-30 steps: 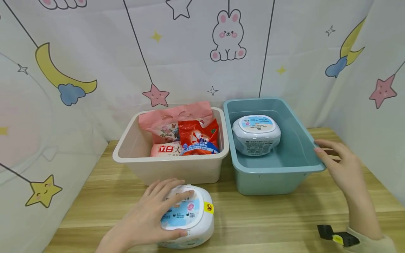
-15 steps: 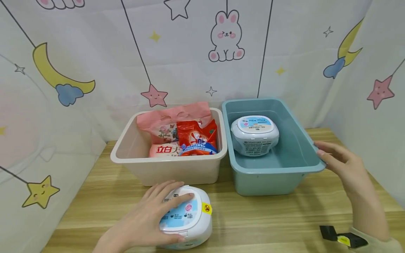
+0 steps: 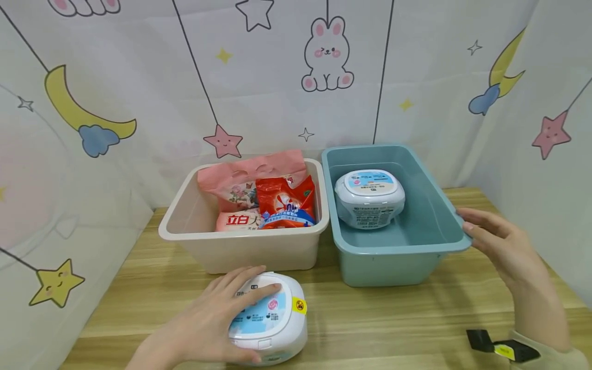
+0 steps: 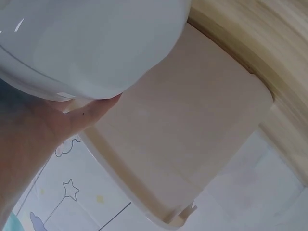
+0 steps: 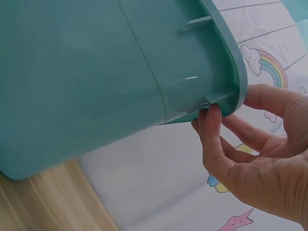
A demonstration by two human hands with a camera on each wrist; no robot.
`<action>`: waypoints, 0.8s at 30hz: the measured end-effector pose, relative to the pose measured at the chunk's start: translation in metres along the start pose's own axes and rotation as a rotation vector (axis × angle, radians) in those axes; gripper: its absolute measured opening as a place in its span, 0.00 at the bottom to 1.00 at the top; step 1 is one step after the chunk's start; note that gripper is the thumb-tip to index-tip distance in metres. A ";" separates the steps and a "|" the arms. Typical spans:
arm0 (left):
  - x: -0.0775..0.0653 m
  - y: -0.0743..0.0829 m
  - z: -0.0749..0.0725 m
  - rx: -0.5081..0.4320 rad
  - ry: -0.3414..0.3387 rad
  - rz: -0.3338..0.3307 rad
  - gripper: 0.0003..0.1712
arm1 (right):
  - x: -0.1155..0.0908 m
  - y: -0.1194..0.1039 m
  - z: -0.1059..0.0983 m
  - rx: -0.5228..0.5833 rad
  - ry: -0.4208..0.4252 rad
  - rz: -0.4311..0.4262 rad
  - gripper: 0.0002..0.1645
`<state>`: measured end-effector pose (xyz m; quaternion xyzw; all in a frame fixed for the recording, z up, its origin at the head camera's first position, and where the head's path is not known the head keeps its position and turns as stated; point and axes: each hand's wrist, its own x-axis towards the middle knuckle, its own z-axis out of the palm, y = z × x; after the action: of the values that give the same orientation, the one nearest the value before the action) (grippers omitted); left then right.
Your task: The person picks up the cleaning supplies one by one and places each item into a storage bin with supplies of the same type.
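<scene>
Cream bin is set upright on a wood-grain table, close to a white printed backdrop. In the bin, a pink floral bag is placed toward the back, its top raised above the rear rim; it is partly covered by a red bag at the bin's right. Red lettering is seen on pink packaging at lower left. On the backdrop are printed a winking rabbit, two yellow moons, each joined by a blue cloud, pink stars and a smiling yellow star. A rainbow is shown in the right wrist view.
</scene>
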<state>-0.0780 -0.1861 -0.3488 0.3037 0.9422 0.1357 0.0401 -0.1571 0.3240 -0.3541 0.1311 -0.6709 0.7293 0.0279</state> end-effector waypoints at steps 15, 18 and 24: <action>0.003 -0.001 -0.004 -0.014 -0.034 0.011 0.54 | 0.002 0.001 -0.005 0.108 -0.057 -0.009 0.25; 0.003 0.000 -0.005 -0.015 -0.042 0.009 0.55 | 0.002 0.001 -0.006 0.123 -0.063 -0.008 0.25; 0.004 0.000 -0.006 -0.001 -0.056 0.003 0.56 | 0.002 0.001 -0.005 0.125 -0.045 -0.003 0.25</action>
<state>-0.0819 -0.1856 -0.3429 0.3087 0.9402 0.1278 0.0662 -0.1603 0.3288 -0.3552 0.1500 -0.6244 0.7666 0.0056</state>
